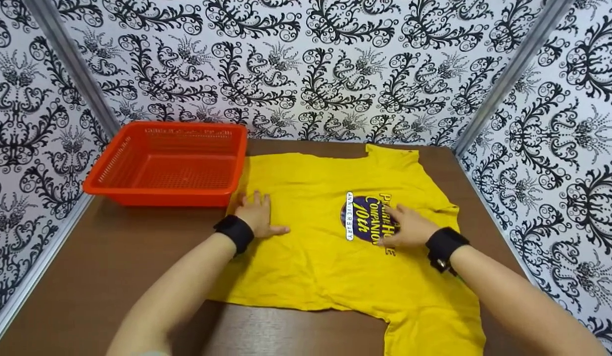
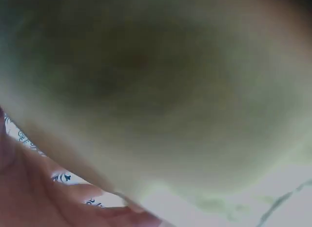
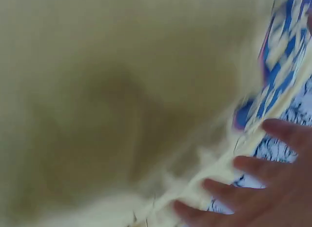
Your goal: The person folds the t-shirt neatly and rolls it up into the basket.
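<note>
A yellow T-shirt [image 1: 306, 198] lies spread sideways on the table, its purple "10th Anniversary" print [image 1: 361, 217] facing up. Near the hem on the left, my left hand [image 1: 256, 217] rests on the cloth with fingers spread. My right hand [image 1: 409, 228] lies over the edge of the print, fingers extended. Blurred, shaded cloth [image 2: 146, 100] fills most of the left wrist view, with part of the left hand [image 2: 44, 193] at the lower left. In the right wrist view the right hand's fingers [image 3: 248, 193] are straight and apart beside the shirt [image 3: 122, 114].
An orange-red plastic basket [image 1: 187, 198] stands at the back left, beside the shirt's hem. The brown table [image 1: 113, 277] is bounded by patterned wall panels [image 1: 306, 74] at the back and sides. One sleeve [image 1: 434, 331] reaches toward the near edge.
</note>
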Available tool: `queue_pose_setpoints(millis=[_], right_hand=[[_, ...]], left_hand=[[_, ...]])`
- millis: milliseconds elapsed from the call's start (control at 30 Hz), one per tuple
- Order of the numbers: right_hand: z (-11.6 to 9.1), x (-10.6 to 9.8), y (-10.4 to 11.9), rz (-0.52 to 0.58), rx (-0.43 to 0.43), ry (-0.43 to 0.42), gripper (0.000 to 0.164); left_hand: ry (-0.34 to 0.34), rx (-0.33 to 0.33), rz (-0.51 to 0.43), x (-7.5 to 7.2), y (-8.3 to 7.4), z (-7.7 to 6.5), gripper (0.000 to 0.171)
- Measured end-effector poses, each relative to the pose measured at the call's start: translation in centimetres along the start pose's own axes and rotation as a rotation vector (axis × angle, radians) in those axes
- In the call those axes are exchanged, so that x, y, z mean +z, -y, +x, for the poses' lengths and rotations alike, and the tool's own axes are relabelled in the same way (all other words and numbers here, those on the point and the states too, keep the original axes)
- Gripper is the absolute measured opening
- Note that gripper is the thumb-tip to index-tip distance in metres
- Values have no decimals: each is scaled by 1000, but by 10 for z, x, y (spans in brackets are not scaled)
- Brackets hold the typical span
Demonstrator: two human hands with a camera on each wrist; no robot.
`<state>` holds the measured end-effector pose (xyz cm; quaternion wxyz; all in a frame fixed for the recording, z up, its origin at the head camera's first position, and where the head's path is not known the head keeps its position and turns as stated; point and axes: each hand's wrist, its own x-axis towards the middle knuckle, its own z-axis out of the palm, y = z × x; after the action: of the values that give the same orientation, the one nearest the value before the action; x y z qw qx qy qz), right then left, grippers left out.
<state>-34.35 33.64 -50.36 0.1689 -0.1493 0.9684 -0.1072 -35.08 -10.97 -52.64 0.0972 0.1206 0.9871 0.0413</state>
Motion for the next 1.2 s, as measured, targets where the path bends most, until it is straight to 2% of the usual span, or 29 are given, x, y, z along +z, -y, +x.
queue_pose_setpoints(millis=[100,167,333,500,633,700,767,867,933,1000,1067,1200], right_hand=[[-5,5,-5,-14,18,81,132],[-5,5,-12,-23,20,93,133],[1,-1,-22,-4,16,103,129],[-2,1,-19,-11,23,133,134],[-15,7,-15,-68,14,101,132],[-26,9,-9,-74,-9,59,128],[-40,6,0,-81,-54,9,122],[-65,1,18,-103,-160,-81,109],[-81,-1,29,-134,-230,-116,92],[-97,-1,39,-161,-278,-106,72],[-111,2,47,-181,-296,-54,55],[-136,17,53,-182,-312,74,53]], left_hand=[[94,-21,16,-9,-4,-8,133],[132,-24,39,-13,-7,-9,135],[175,-41,43,-15,-12,-6,137],[181,-42,39,-8,-8,-3,138],[118,-15,18,2,-3,-12,134],[71,17,2,7,-2,-21,131],[42,66,-16,5,-4,-37,128],[67,154,-42,-9,-10,-67,123],[110,214,-34,-22,-12,-86,122],[144,273,-16,-34,-12,-103,121],[147,327,21,-41,-9,-115,120],[117,410,112,-43,0,-134,103]])
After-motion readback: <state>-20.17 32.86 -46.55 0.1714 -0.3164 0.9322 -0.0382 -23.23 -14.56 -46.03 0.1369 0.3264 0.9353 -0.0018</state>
